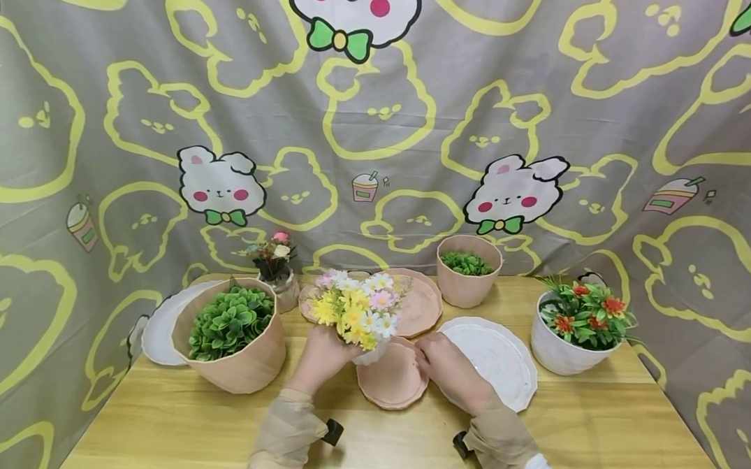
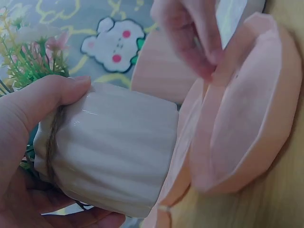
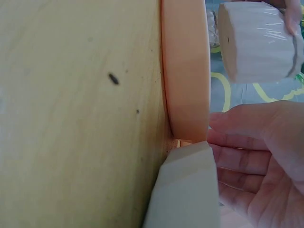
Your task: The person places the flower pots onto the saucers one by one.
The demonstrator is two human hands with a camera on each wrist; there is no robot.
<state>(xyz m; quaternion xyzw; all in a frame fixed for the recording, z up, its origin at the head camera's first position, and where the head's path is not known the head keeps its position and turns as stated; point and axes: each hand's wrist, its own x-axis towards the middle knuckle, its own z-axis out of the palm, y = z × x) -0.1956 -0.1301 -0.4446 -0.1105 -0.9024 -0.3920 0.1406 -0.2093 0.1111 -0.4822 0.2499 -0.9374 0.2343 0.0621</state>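
My left hand (image 2: 28, 118) grips a white ceramic flowerpot (image 2: 114, 142) with twine round its neck, thumb along the side. Yellow, white and pink artificial daisies (image 1: 356, 307) fill it. The pot is tilted in the left wrist view, its base towards a small pink saucer (image 1: 393, 382) on the table. My right hand (image 1: 442, 367) is at that saucer's right rim. In the right wrist view its thumb tip is right at the rim, fingers loosely bent and partly hidden behind the saucers. A larger white saucer (image 1: 502, 359) lies under and beside the right hand.
Larger pink saucers (image 1: 419, 303) lie behind the daisies. A big pink pot (image 1: 238, 358) of greenery stands left, before another white saucer (image 1: 160, 330). A small rose pot (image 1: 281, 290), a pink pot (image 1: 468, 280) and a white pot (image 1: 566, 344) with red flowers stand further back and right.
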